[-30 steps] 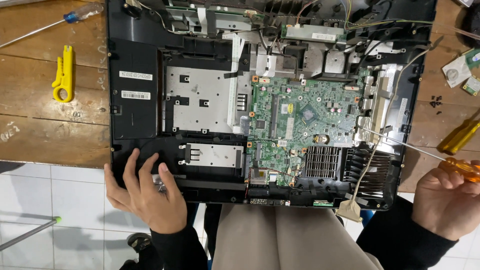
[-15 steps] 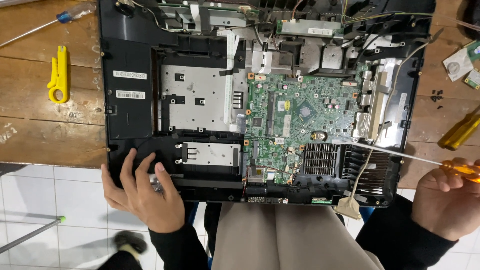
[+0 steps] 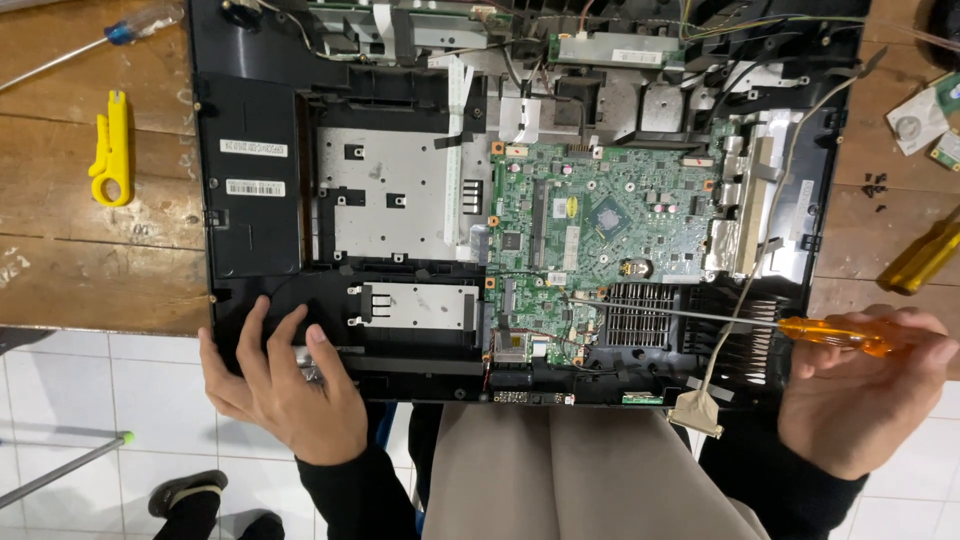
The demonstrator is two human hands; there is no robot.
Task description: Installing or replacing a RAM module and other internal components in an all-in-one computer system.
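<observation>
— What is nearest, at the bottom of the frame?

— The person's lap in beige trousers (image 3: 570,480), with dark sleeves on either side. At lower left the left hand (image 3: 280,385) lies flat, fingers spread, pressing on the bottom-left corner of the opened laptop chassis (image 3: 250,220); it grips nothing.

— And the other hand?

— At lower right the right hand (image 3: 860,390) is closed around the orange handle of a screwdriver (image 3: 760,322). Its thin shaft runs leftward across the black fan grille (image 3: 640,315), and the tip sits at the lower edge of the green motherboard (image 3: 600,215), near the frame's centre.

— Where does the chassis lie?

— It fills the middle, its near edge overhanging the wooden table (image 3: 80,260) toward the lap. A grey ribbon cable (image 3: 695,412) hangs off that edge at lower right.

— Farther off?

— A silver metal plate (image 3: 390,200) sits left of the motherboard. At the left edge there is a yellow wire stripper (image 3: 110,150), and above it, at upper left, a blue-handled screwdriver (image 3: 120,32). At the right edge lies a yellow-handled tool (image 3: 920,258), with small black screws (image 3: 876,184) just above it.
</observation>
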